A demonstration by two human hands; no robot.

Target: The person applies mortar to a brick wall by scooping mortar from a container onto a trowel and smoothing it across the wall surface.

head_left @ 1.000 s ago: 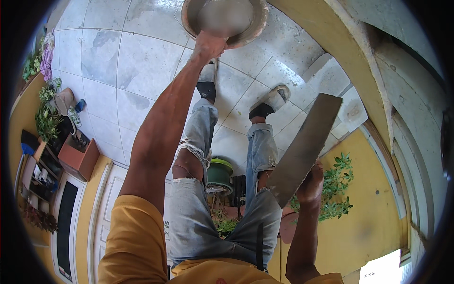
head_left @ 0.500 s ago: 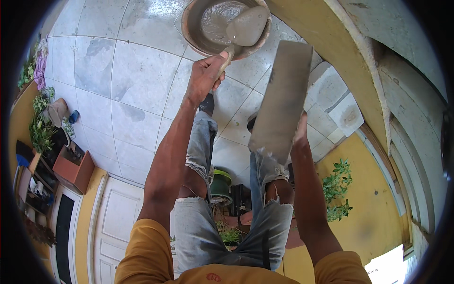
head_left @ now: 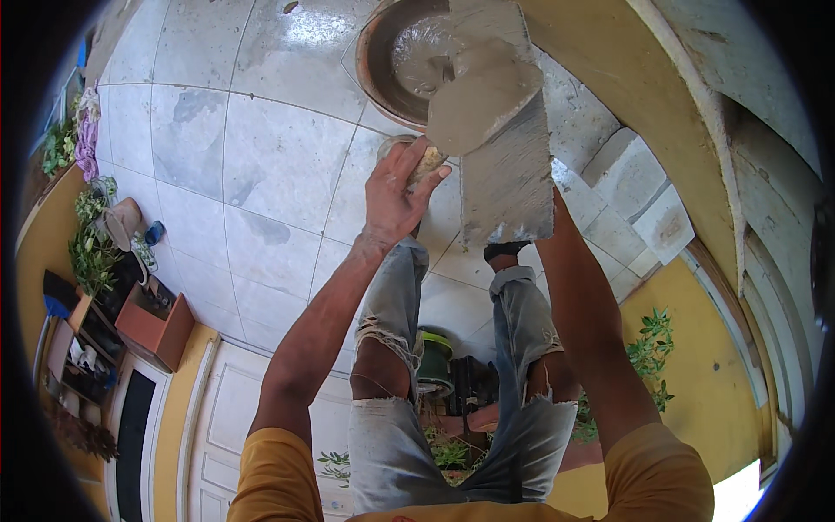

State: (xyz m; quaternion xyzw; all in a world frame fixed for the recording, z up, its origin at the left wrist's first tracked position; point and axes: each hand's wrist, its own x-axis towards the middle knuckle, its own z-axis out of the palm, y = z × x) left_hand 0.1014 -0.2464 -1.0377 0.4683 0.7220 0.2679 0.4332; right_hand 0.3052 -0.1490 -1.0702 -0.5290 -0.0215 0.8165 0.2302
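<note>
Since half a second ago the trowel (head_left: 474, 104) has come up out of the mortar pan (head_left: 383, 65) loaded with wet grey mortar, and its blade now lies flat on the upper end of the plastering board (head_left: 504, 165), which has tilted closer to upright in the view.

Nearest the camera are the person's yellow shirt (head_left: 270, 474) and torn, pale jeans (head_left: 391, 296), with both forearms rising from the lower edge. Between the legs, far below, stand a green bucket (head_left: 433, 357) and some potted plants (head_left: 448, 452) against a yellow wall.

Above the left knee, the left hand (head_left: 396, 196) has its grip clenched around the trowel's wooden handle (head_left: 424, 163); the fingers wrap over the handle end, and the blade reaches up and to the right of the knuckles, just beyond the fingertips. The mortar heap sits on the blade, touching the board's face.

The right forearm runs up behind the board, and the board hides the right hand, so I cannot tell how its grip stands. The board's lower edge hangs over the right foot (head_left: 504, 252).

Farther off, the round mortar pan rests on the pale tiled floor (head_left: 235, 157), partly covered by the blade and the board's top. To the right a yellow ledge (head_left: 609, 96) and stone steps (head_left: 644, 200) run past. On the far left are a terracotta planter box (head_left: 156, 322), green plants (head_left: 91, 244) and a shelf (head_left: 78, 357).
</note>
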